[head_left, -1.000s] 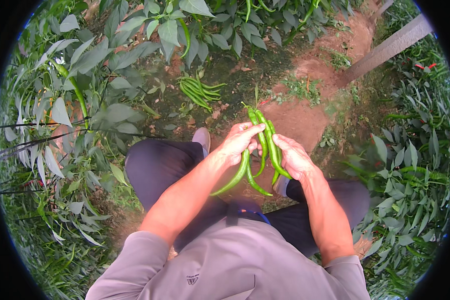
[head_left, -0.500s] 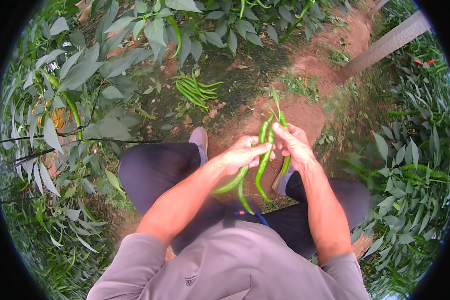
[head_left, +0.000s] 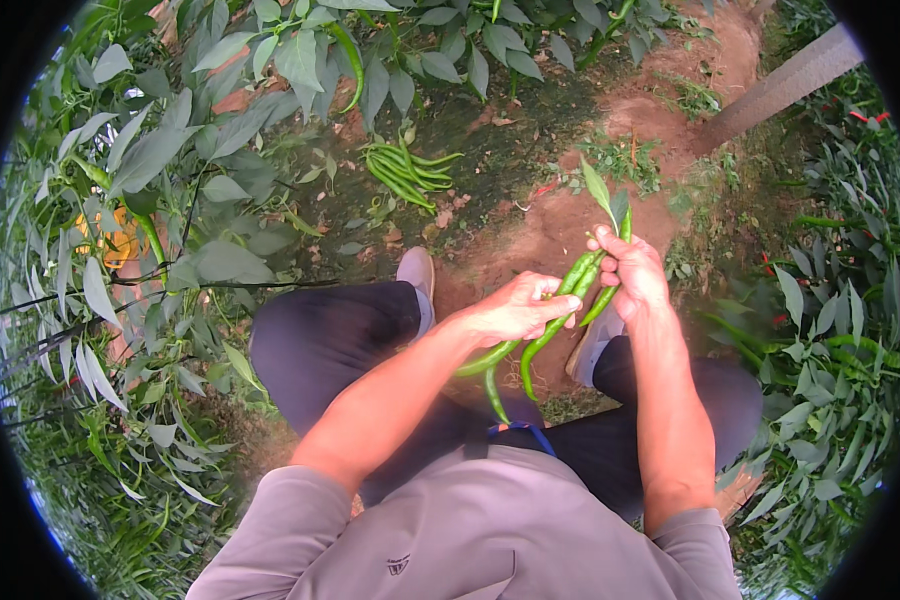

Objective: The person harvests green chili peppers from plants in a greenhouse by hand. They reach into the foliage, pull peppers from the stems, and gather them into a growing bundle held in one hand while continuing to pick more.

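Head view, looking down a person's own body in a pepper patch. Dark corners of the round lens cut off the edges, and straight lines bend near the rim. The person's grey shirt fills the bottom edge; dark trousers cover the bent knees, and only the toes of two pale shoes (head_left: 417,270) show past them.

Both bare forearms reach forward from the lower edge. The left hand (head_left: 518,310) is closed around a bunch of long green peppers (head_left: 555,320), its fingers (head_left: 560,308) curled over their middles. The right hand (head_left: 633,270) grips the upper ends of the same bunch, fingers wrapped tight, with a leaf (head_left: 600,190) sticking up above it. How many peppers are in the bunch is hard to count, since the hands hide their middles. The peppers are slim, glossy, curved, and their tips hang down toward the lap.

Further ahead, a small pile of picked green peppers (head_left: 405,170) lies on the reddish soil (head_left: 560,225). Leafy pepper plants (head_left: 170,170) crowd the left and right sides. A grey post (head_left: 780,85) slants across the upper right. Something yellow among the left leaves is too hidden to identify.
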A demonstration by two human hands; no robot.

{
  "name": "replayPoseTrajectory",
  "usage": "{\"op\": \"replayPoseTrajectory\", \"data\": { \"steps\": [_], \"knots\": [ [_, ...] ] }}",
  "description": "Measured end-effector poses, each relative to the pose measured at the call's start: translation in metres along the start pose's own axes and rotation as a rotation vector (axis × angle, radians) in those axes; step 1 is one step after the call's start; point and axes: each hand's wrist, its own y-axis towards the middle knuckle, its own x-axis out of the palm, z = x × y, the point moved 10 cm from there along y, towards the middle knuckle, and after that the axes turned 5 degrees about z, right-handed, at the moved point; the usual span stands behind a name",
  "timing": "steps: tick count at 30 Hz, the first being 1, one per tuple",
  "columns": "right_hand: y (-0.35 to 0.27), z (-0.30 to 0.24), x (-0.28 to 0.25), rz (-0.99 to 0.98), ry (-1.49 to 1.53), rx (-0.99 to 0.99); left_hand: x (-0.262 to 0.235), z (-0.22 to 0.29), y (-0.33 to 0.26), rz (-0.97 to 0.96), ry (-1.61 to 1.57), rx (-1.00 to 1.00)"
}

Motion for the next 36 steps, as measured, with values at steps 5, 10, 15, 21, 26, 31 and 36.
{"op": "replayPoseTrajectory", "data": {
  "steps": [5, 10, 15, 21, 26, 31, 36],
  "knots": [
    [0.027, -0.004, -0.033, 0.090, 0.266, 0.160, -0.001, -0.013, 0.000, -0.001, 0.106, 0.012],
    [0.043, -0.074, -0.089, 0.288, 0.309, -0.196, -0.043, -0.061, 0.004, 0.169, -0.080, -0.141],
    [0.036, -0.020, -0.075, 0.374, 0.022, -0.150, -0.208, -0.063, 0.042, 0.769, -0.552, -0.050],
    [0.041, 0.032, -0.061, 0.344, -0.180, -0.016, -0.362, -0.089, 0.071, 1.022, -0.712, -0.023],
    [0.056, 0.062, -0.071, 0.389, -0.220, 0.104, -0.460, -0.132, 0.085, 1.040, -0.776, -0.086],
    [0.073, 0.082, -0.055, 0.355, -0.183, 0.182, -0.521, -0.148, 0.116, 0.828, -0.946, -0.025],
    [0.086, 0.095, -0.040, 0.346, -0.156, 0.261, -0.555, -0.160, 0.137, 0.775, -0.890, -0.028]
  ]
}}
